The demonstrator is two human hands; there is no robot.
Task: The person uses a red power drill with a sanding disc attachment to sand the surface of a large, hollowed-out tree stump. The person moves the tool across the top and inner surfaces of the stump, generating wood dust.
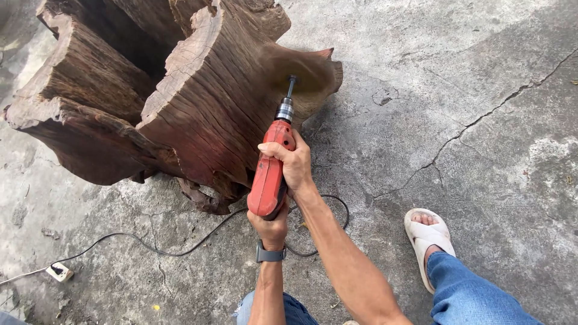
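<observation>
Head camera view, looking straight down at a cracked grey concrete floor (481, 72) that fills the frame. A long crack runs from the upper right edge toward the middle.

Largest on the floor is a big, reddish-brown tree stump (174, 90), hollowed and jagged, lying across the upper left. Its bark side is deeply furrowed, and one smooth, scooped lobe juts out to the right.

Next in size are the person's two bare forearms, rising from the bottom centre, and blue jeans (475, 295) at the lower right. One foot in a pale slide sandal (426, 238) stands flat on the concrete, well apart from the stump.

Both hands hold a red electric drill (269, 174), pointed up and slightly right. The right hand (292, 164) is wrapped tightly around the upper body of the drill, fingers closed over it. The left hand (269, 224) grips the lower end of the drill from beneath, fingers curled shut around it. A dark wristwatch (270, 254) sits on the left wrist.

At the drill's silver chuck, a thin shaft carries a small round attachment (292, 79) that touches the smooth lobe of the stump.

A thin black power cord (150, 247) trails from the drill across the floor to a small white plug socket (59, 272) at the lower left.
</observation>
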